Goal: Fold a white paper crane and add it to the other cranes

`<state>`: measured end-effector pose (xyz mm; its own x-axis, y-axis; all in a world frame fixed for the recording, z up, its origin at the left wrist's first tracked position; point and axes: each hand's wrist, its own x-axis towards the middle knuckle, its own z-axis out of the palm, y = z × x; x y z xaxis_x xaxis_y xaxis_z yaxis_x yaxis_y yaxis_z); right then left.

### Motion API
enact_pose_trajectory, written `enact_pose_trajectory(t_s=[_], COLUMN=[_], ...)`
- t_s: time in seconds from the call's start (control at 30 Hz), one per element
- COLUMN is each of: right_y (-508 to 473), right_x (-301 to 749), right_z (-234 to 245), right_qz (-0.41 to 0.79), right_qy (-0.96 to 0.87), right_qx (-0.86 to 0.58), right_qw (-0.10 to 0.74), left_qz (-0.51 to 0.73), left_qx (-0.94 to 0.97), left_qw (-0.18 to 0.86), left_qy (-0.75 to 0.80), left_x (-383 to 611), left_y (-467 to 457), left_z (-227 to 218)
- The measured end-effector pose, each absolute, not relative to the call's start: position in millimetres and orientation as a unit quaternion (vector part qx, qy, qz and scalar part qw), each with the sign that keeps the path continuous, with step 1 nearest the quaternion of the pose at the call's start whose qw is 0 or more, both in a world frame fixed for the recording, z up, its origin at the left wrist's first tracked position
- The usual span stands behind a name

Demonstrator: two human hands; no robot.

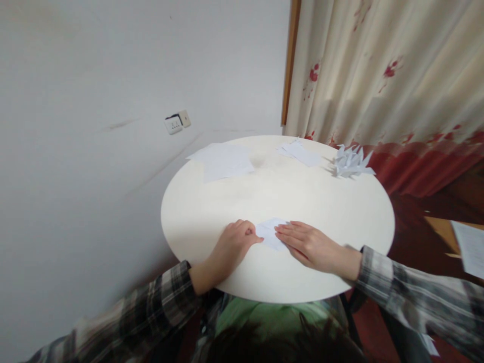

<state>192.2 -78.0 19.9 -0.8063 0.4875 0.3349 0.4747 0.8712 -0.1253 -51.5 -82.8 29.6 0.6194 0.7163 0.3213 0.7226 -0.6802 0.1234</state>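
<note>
A small white folded sheet of paper (269, 231) lies flat near the front middle of the round table. At its left corner is my left hand (238, 239), closed, with the fingers curled in and the thumb stretched onto the paper's edge. My right hand (304, 242) rests flat over the right part of the paper, fingers straight and side by side. That side of the sheet is partly hidden beneath the fingers.
White paper sheets (227, 164) lie at the back left of the round white table (212, 212). Smaller paper pieces (300, 153) are at the back, and several folded paper cranes (350, 162) cluster at the back right. A wall and a curtain (340, 75) stand behind.
</note>
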Motion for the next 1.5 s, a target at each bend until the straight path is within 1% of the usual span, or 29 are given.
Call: enact_pose_trajectory(t_s=[0.13, 0.27, 0.37, 0.5, 0.57, 0.67, 0.7, 0.73, 0.8, 0.93, 1.03, 1.1, 1.23, 1.3, 1.4, 1.5], right_y=[-85, -92, -91, -90, -89, -83, -80, -75, -66, -54, -53, -52, -49, -47, -47, -49], right_x=[187, 182, 182, 184, 184, 186, 187, 188, 190, 185, 178, 173, 170, 171, 173, 175], right_z=[19, 16, 14, 9, 8, 13, 16, 19, 25, 26, 22, 21, 25, 29, 33, 36], right_qz=[0.018, 0.017, 0.02, 0.046, 0.091, 0.237, 0.303, 0.353, 0.429, 0.527, 0.57, 0.55, 0.408, 0.36, 0.325, 0.3], right_qy=[-0.952, -0.954, -0.953, -0.949, -0.943, -0.917, -0.894, -0.857, -0.797, -0.741, -0.715, -0.732, -0.83, -0.86, -0.879, -0.886], right_qx=[-0.25, -0.244, -0.247, -0.251, -0.252, -0.244, -0.256, -0.295, -0.341, -0.357, -0.363, -0.37, -0.368, -0.354, -0.349, -0.353], right_qw=[0.177, 0.173, 0.175, 0.185, 0.197, 0.209, 0.209, 0.231, 0.254, 0.214, 0.179, 0.156, 0.099, 0.068, 0.033, 0.015], left_qz=[-0.172, -0.158, -0.172, -0.178, -0.175, -0.168, -0.164, -0.158, -0.146, -0.127, -0.123, -0.119, -0.105, -0.101, -0.1, -0.095], left_qx=[-0.919, -0.926, -0.929, -0.946, -0.948, -0.95, -0.951, -0.952, -0.954, -0.959, -0.96, -0.96, -0.96, -0.96, -0.961, -0.962], left_qw=[0.062, 0.07, 0.039, -0.038, -0.057, -0.058, -0.058, -0.057, -0.055, -0.04, -0.03, -0.021, 0.005, 0.012, 0.014, 0.021], left_qy=[-0.348, -0.337, -0.324, -0.268, -0.259, -0.255, -0.254, -0.255, -0.256, -0.252, -0.25, -0.253, -0.258, -0.259, -0.258, -0.256], left_x=[-63, -68, -58, -42, -41, -46, -48, -50, -51, -50, -49, -48, -47, -46, -47, -48], left_y=[-100, -108, -101, -91, -90, -90, -89, -89, -88, -89, -91, -92, -94, -94, -94, -94], left_z=[29, 29, 33, 26, 15, -3, -7, -9, -11, -6, -4, -4, -5, -7, -8, -8])
